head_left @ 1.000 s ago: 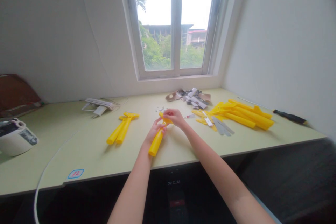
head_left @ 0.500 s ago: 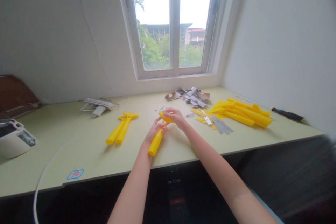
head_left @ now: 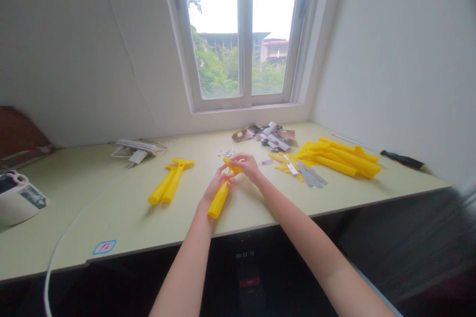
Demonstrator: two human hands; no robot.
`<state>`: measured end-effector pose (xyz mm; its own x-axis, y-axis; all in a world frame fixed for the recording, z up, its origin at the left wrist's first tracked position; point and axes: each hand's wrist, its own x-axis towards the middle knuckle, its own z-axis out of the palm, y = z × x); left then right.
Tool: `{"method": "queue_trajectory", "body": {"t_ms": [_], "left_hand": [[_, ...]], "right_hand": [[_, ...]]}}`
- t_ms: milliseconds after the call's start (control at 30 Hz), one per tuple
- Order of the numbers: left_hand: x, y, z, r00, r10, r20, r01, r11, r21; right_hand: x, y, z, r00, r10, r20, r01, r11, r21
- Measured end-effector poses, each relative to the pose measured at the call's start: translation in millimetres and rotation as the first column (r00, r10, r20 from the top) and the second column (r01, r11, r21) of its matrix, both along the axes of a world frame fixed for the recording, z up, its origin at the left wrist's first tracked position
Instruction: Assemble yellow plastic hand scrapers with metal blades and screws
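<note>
A yellow plastic scraper (head_left: 219, 200) with a thick round handle is between my two hands, its handle end pointing down toward me. My left hand (head_left: 215, 184) is closed around it where the handle meets the wide head. Up at the head, my right hand (head_left: 247, 164) grips with bent fingers, which hide part of it. Just beyond the hands lies a scatter of small screws (head_left: 226, 153). A small screwdriver (head_left: 266, 162) rests right of my right hand. Two more yellow scrapers (head_left: 173, 183) lie side by side to the left.
At right are piled yellow scraper handles (head_left: 345, 158), flat yellow pieces (head_left: 280, 158), grey metal blades (head_left: 311, 176) and a long black-handled screwdriver (head_left: 403, 159). Packaging scraps (head_left: 273, 134) lie below the window. A power strip (head_left: 137, 147), white cable (head_left: 69, 228) and white container (head_left: 24, 200) occupy the left.
The whole view has shifted slightly. Both hands keep nearly the same hold on the yellow scraper, and the things on the table lie as before.
</note>
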<state>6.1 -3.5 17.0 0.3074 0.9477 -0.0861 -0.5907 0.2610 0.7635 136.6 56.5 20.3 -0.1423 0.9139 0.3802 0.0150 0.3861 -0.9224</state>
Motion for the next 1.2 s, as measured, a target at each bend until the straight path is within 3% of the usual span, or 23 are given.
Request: {"method": "queue_trajectory", "body": {"t_ms": [200, 300, 333, 400, 467, 500, 567, 633, 800, 867, 967, 1067, 1133, 1200], "left_hand": [[-0.5, -2.1, 3.7, 0.998, 0.031, 0.059, -0.030, 0.999, -0.017], [-1.7, -2.9, 3.8, 0.995, 0.058, 0.087, -0.054, 0.997, -0.049], [-2.2, -2.6, 3.4, 0.993, 0.068, 0.092, -0.063, 0.996, -0.058], [-2.8, -1.5, 2.1, 0.992, 0.081, 0.097, -0.075, 0.995, -0.065], [-3.1, -0.4, 1.1, 0.992, 0.079, 0.096, -0.074, 0.996, -0.059], [-3.1, -0.1, 1.0, 0.993, 0.076, 0.094, -0.070, 0.996, -0.058], [-2.8, -0.1, 1.4, 0.994, 0.066, 0.089, -0.062, 0.996, -0.057], [-2.3, -0.9, 2.4, 0.994, 0.060, 0.086, -0.056, 0.997, -0.054], [-0.7, -1.1, 2.8, 0.996, 0.084, 0.025, -0.083, 0.995, -0.049], [-0.3, -0.3, 1.8, 0.994, 0.110, -0.027, -0.111, 0.993, -0.036], [-0.1, 0.9, 0.6, 0.987, 0.152, -0.048, -0.153, 0.988, -0.014], [0.1, 1.3, 0.5, 0.985, 0.163, -0.053, -0.163, 0.987, -0.006], [0.4, 1.2, 0.8, 0.985, 0.157, -0.068, -0.157, 0.988, 0.004], [1.0, 1.1, 1.1, 0.984, 0.156, -0.088, -0.155, 0.988, 0.013]], "right_hand": [[3.1, 0.3, 7.7, 0.998, -0.027, 0.048, 0.023, 0.995, 0.097], [22.7, 4.6, 8.1, 0.956, -0.190, 0.222, 0.166, 0.978, 0.123], [34.0, 6.1, 6.9, 0.898, -0.268, 0.350, 0.225, 0.961, 0.160], [61.7, 8.3, 2.7, 0.676, -0.434, 0.595, 0.302, 0.900, 0.313], [91.0, 8.8, -2.8, 0.451, -0.551, 0.702, 0.337, 0.834, 0.438], [104.0, 8.5, -5.5, 0.379, -0.583, 0.719, 0.330, 0.811, 0.483], [122.6, 7.3, -10.0, 0.301, -0.591, 0.748, 0.303, 0.803, 0.513], [129.8, 6.4, -12.7, 0.278, -0.577, 0.768, 0.297, 0.812, 0.503], [118.6, 8.9, -13.0, 0.346, -0.572, 0.743, 0.297, 0.819, 0.492], [114.6, 11.1, -10.8, 0.428, -0.591, 0.684, 0.340, 0.807, 0.484], [112.1, 11.8, -5.5, 0.635, -0.611, 0.472, 0.478, 0.791, 0.381], [105.7, 4.9, 0.3, 0.816, -0.535, 0.216, 0.487, 0.840, 0.240], [95.9, -4.5, 3.7, 0.862, -0.490, 0.129, 0.443, 0.853, 0.276], [82.6, -16.0, 6.6, 0.871, -0.484, 0.082, 0.420, 0.821, 0.387]]}}
